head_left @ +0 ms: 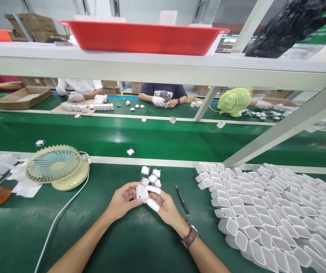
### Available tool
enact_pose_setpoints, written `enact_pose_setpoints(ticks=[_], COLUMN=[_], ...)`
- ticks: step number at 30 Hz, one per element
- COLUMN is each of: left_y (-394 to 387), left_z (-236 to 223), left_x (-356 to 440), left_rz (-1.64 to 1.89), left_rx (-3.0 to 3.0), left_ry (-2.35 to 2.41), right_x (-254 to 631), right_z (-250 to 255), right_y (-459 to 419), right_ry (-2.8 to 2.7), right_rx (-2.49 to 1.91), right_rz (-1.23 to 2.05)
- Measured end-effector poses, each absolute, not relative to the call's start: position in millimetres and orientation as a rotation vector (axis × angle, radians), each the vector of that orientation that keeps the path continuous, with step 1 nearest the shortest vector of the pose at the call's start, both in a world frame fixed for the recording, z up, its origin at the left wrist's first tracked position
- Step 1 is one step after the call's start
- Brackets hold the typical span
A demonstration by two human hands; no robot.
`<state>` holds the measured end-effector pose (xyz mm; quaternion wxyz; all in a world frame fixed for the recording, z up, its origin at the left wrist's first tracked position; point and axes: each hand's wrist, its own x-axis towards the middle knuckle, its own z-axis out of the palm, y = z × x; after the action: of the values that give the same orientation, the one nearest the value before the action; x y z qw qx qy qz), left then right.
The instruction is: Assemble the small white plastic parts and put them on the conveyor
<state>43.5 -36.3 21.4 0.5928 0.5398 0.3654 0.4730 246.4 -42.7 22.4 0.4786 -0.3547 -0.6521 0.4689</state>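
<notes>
Between both hands, above the green work surface, I hold a small white plastic housing (142,193) with a dark slot on its face. My left hand (124,201) grips its left side with thumb and fingers. On the other side, my right hand (163,204) pinches it; the thumb and a finger wear white finger cots, and a brown-strapped watch (190,235) is on the wrist. Just beyond my fingers lie several small white-topped parts (152,178). Black tweezers (183,203) rest to the right of my right hand.
Rows of white housings (265,216) cover the right side. A cream fan (59,167) with a white cable stands at left. Beyond is a green conveyor belt (163,138) carrying scattered parts. A shelf with a red tray (145,38) spans overhead. Co-workers sit opposite.
</notes>
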Motion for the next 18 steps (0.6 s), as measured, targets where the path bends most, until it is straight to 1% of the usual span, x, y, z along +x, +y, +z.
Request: enact_pose_setpoints(ticks=[10,18], left_y=[-35,-37], left_z=[13,24], left_x=[45,47], left_rz=[1.111,1.079], left_rx=[1.076,1.12], left_ry=[0.988,1.093], right_x=[241,240], right_z=[12,14], right_y=[-44,-42], right_ry=[-1.437,-1.349], right_rx=[-0.898,-0.974], right_rz=[1.427,1.55])
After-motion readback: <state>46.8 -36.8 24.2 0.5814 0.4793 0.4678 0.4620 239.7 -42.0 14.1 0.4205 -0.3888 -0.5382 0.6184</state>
